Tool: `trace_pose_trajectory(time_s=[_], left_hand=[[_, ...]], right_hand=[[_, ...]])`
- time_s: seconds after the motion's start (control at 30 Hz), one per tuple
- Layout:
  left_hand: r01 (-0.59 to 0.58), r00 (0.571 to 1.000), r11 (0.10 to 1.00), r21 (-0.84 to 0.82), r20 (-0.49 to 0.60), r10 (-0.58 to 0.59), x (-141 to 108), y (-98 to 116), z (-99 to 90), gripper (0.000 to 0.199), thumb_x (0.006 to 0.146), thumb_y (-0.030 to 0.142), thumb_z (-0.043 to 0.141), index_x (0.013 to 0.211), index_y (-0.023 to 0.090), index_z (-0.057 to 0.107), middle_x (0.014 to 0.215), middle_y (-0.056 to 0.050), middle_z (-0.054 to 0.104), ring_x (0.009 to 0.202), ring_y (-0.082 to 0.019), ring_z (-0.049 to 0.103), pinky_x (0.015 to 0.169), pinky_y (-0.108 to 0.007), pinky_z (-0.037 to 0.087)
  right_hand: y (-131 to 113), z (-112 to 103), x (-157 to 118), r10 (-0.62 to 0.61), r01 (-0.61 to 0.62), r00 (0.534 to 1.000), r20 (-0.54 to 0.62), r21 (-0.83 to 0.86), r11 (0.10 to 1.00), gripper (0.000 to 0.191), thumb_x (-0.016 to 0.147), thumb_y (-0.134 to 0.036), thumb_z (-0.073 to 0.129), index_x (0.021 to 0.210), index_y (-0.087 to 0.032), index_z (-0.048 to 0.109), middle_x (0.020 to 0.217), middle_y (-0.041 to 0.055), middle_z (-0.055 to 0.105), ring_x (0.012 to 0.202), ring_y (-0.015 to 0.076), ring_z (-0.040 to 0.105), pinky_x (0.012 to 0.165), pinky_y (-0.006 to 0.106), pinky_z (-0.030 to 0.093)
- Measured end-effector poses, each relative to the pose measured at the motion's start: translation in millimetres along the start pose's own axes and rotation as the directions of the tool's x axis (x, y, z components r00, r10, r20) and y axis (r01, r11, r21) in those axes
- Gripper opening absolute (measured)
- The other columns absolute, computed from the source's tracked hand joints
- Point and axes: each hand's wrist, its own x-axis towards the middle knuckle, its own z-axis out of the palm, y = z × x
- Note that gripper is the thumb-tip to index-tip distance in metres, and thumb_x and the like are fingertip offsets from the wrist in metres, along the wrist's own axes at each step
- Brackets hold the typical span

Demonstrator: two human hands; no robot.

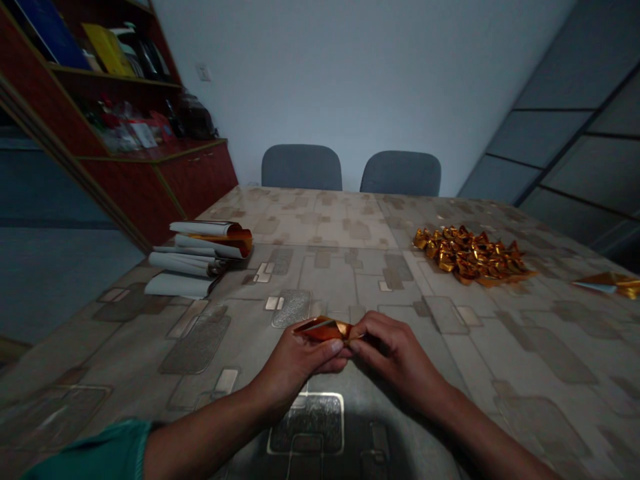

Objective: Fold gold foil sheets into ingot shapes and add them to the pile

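A partly folded piece of shiny gold foil paper [327, 329] is held between both hands, just above the patterned tablecloth near its front. My left hand [307, 353] is closed on its left part, with the thumb pressed along the lower edge. At its right end my right hand [387, 347] pinches the paper between thumb and fingers. The fingertips of both hands nearly meet and hide part of the fold. To the right and farther back lies a cluster of folded gold foil pieces [470, 253].
A stack of bent paper sheets [185, 260], grey-white outside and gold inside, lies at the table's left. Another gold foil piece [610, 284] is near the right edge. Two grey chairs [301, 167] stand behind the table [345, 220]. A red cabinet [195, 177] stands back left.
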Motion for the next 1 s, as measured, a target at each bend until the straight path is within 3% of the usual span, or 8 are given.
trace_pose_trajectory(time_s=[0.3, 0.47, 0.63, 0.77, 0.83, 1.0], left_hand=[[-0.019, 0.998, 1.0, 0.013, -0.051, 0.019, -0.8, 2.7, 4.0, 0.047, 0.059, 0.035, 0.096, 0.095, 0.012, 0.076, 0.101, -0.012, 0.079, 0.082, -0.022, 0.075, 0.075, -0.03, 0.061], [-0.005, 1.0, 0.999, 0.038, -0.008, 0.006, -0.2, 2.2, 1.4, 0.047, 0.063, 0.037, 0.094, 0.099, 0.013, 0.078, 0.095, -0.011, 0.079, 0.084, -0.022, 0.075, 0.076, -0.03, 0.061], [-0.017, 0.999, 1.0, -0.018, -0.033, 0.017, -0.6, 2.2, 2.0, 0.044, 0.058, 0.032, 0.097, 0.091, 0.011, 0.077, 0.092, -0.009, 0.079, 0.077, -0.018, 0.074, 0.071, -0.027, 0.062], [-0.009, 0.998, 0.999, -0.049, -0.063, 0.006, -1.5, 4.0, 3.6, 0.044, 0.056, 0.03, 0.098, 0.088, 0.01, 0.076, 0.088, -0.008, 0.078, 0.071, -0.015, 0.073, 0.069, -0.024, 0.062], [-0.012, 0.998, 0.998, -0.058, -0.07, 0.008, -1.9, 4.5, 3.8, 0.042, 0.057, 0.03, 0.098, 0.086, 0.01, 0.075, 0.083, -0.006, 0.078, 0.069, -0.014, 0.073, 0.069, -0.023, 0.062], [-0.003, 1.0, 0.999, -0.032, -0.015, 0.003, -0.8, 2.3, 2.5, 0.041, 0.059, 0.031, 0.097, 0.086, 0.011, 0.075, 0.082, -0.007, 0.079, 0.075, -0.018, 0.076, 0.071, -0.026, 0.064]], right_hand=[[5.9, 8.7, -2.3, -0.019, 0.019, 1.0, -0.008, -0.095, 0.995, 0.018, 0.097, -0.016, 0.059, 0.08, -0.021, 0.06, 0.079, 0.0006, 0.06, 0.074, 0.0163, 0.058, 0.068, 0.027, 0.043], [6.9, 8.5, -1.4, -0.034, 0.033, 0.999, -0.009, -0.05, 0.998, 0.012, 0.096, -0.016, 0.062, 0.085, -0.021, 0.062, 0.081, 0.0002, 0.062, 0.074, 0.0159, 0.059, 0.068, 0.026, 0.043], [4.0, 5.3, -1.4, -0.032, 0.033, 0.999, 0.027, -0.036, 0.999, 0.014, 0.097, -0.018, 0.063, 0.083, -0.021, 0.064, 0.079, 0.0002, 0.062, 0.075, 0.0157, 0.06, 0.068, 0.026, 0.043], [0.8, 1.6, -3.1, 0.054, -0.055, 0.998, 0.008, 0.042, 0.998, 0.003, 0.093, -0.021, 0.067, 0.091, -0.021, 0.066, 0.08, -0.0005, 0.065, 0.071, 0.0153, 0.059, 0.064, 0.025, 0.042], [-0.8, 0.4, -3.2, 0.092, -0.091, 0.996, -0.013, 0.069, 0.993, 0.006, 0.092, -0.022, 0.068, 0.088, -0.021, 0.065, 0.076, -0.0011, 0.064, 0.067, 0.015, 0.057, 0.06, 0.025, 0.041], [-1.0, 1.6, -1.1, 0.058, -0.057, 0.998, -0.031, 0.01, 0.998, 0.016, 0.093, -0.019, 0.061, 0.077, -0.02, 0.062, 0.075, 0.0005, 0.064, 0.069, 0.0156, 0.059, 0.063, 0.027, 0.041]])
